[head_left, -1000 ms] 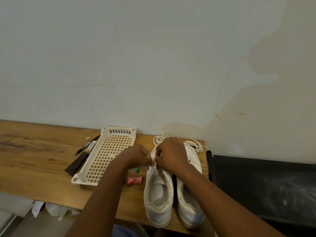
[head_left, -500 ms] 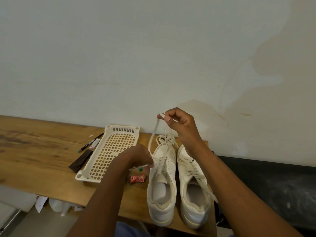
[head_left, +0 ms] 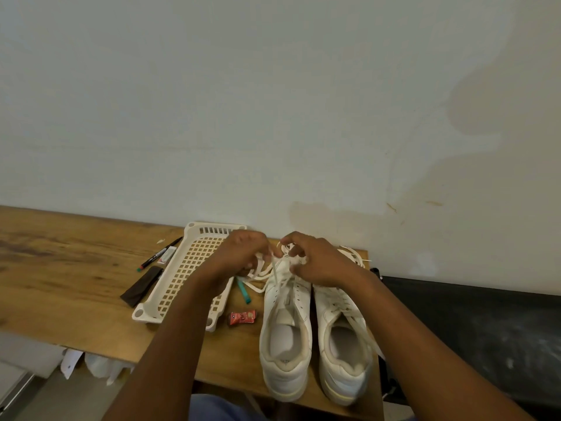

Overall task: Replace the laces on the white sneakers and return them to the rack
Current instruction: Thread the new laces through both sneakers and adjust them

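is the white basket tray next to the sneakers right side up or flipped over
Flipped over: the basket tray lies with corner feet and lattice base facing up on the table.

Cream perforated plastic tray at nine o'clock, black marker beyond, dark brown strip beside, red wrapper, teal clip, wooden table.

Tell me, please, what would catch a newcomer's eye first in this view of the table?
Two hands meet over the toe end of the left white sneaker, the left hand and right hand both pinching its white lace. The second sneaker stands beside it near the wooden table's right edge. Left of the shoes lies a cream perforated tray, with a small red wrapper between.
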`<state>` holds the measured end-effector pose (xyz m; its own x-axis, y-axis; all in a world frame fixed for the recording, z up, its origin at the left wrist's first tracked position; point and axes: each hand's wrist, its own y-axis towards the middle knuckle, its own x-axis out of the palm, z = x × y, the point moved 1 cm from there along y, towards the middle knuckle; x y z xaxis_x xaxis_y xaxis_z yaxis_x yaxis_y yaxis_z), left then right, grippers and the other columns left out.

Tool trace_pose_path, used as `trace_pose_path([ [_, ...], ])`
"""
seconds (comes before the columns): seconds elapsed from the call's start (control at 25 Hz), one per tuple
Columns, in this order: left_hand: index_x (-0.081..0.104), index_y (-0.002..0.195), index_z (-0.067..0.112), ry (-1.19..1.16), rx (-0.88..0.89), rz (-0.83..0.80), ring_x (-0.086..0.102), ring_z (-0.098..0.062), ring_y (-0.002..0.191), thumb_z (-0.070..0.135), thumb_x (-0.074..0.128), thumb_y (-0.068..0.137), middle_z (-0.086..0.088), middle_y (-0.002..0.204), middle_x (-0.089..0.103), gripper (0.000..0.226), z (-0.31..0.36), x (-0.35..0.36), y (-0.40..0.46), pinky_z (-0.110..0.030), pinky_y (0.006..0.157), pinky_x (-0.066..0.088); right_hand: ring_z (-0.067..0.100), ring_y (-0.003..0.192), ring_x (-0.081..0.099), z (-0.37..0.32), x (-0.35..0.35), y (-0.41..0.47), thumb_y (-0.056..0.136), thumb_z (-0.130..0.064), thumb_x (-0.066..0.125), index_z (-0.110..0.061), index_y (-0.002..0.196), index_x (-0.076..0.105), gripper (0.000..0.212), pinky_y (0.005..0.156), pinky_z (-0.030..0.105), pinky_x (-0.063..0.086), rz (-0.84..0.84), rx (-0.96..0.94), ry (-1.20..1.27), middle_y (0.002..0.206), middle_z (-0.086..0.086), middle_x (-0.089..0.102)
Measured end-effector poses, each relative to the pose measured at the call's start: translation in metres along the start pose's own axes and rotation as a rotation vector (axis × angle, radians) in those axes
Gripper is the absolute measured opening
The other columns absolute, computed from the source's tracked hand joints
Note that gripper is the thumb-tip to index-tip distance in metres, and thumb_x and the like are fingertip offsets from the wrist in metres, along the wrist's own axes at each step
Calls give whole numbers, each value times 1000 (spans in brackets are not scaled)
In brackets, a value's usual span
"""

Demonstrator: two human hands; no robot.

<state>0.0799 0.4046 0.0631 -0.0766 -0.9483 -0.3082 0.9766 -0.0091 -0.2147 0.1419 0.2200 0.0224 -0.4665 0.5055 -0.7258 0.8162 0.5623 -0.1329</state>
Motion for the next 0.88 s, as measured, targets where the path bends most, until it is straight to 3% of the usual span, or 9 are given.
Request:
trace_pose_path([
  [0.08,50,71,-2,-380,45,-46,24,-9,43,8,50,86,-11,75,70,19,5,-5,-1,-26,47,14,16,117,59,4,1,-3,86,-31,82,-33,140,50,63,94,33,50,-91,20,-50,132,-6,62],
  [0.16,50,66,11,-490,-40,47,23,-8,39,22,60,88,-6,58,52,26,4,-9,3,-23,42,14,16,122,56,5,2,-5,80,-46,85,-34,139,50,70,102,38,50,-146,30,-118,135,-8,60],
  [0.28,66,84,7,136,-207,318,49,-12,50,43,67,94,-1,63,58,37,-13,-9,8,-23,48,35,19,132,48,8,2,-5,77,-57,84,-35,140,50,75,107,41,45,-145,22,-205,145,-8,53],
  [0.4,67,101,4,424,-265,238,68,-27,80,52,77,83,-17,90,70,52,-31,-4,16,-36,69,50,19,135,46,10,2,-3,74,-62,84,-36,147,45,87,106,40,45,-129,17,-251,148,-9,52],
  [0.52,60,122,8,617,-315,134,66,-29,109,58,79,79,-13,113,71,68,-31,3,21,-34,85,47,18,133,50,15,6,-2,67,-68,85,-38,152,34,103,104,42,48,-116,50,-214,146,-11,55],
  [0.6,61,121,10,723,-302,42,67,-21,104,54,79,82,-5,105,73,61,-29,9,22,-33,89,50,18,133,53,17,7,-2,64,-69,86,-37,153,29,111,105,42,49,-105,62,-184,146,-12,57],
  [0.68,70,108,11,707,-293,-27,69,-17,91,44,81,84,1,86,72,43,-33,14,24,-29,78,52,19,133,54,18,7,-2,63,-69,86,-34,154,28,114,105,43,49,-99,68,-169,146,-12,57],
  [0.76,74,91,12,701,-279,-81,62,-13,75,36,81,86,4,74,65,26,-33,15,25,-23,63,45,20,134,53,18,8,-2,62,-70,86,-34,154,27,116,106,45,49,-99,71,-175,147,-13,57],
  [0.88,68,72,11,554,-208,-64,47,-11,55,25,77,88,0,60,55,24,-30,10,25,-25,57,38,19,135,51,18,9,-3,62,-72,85,-34,155,27,117,107,46,49,-100,86,-179,147,-15,56],
])
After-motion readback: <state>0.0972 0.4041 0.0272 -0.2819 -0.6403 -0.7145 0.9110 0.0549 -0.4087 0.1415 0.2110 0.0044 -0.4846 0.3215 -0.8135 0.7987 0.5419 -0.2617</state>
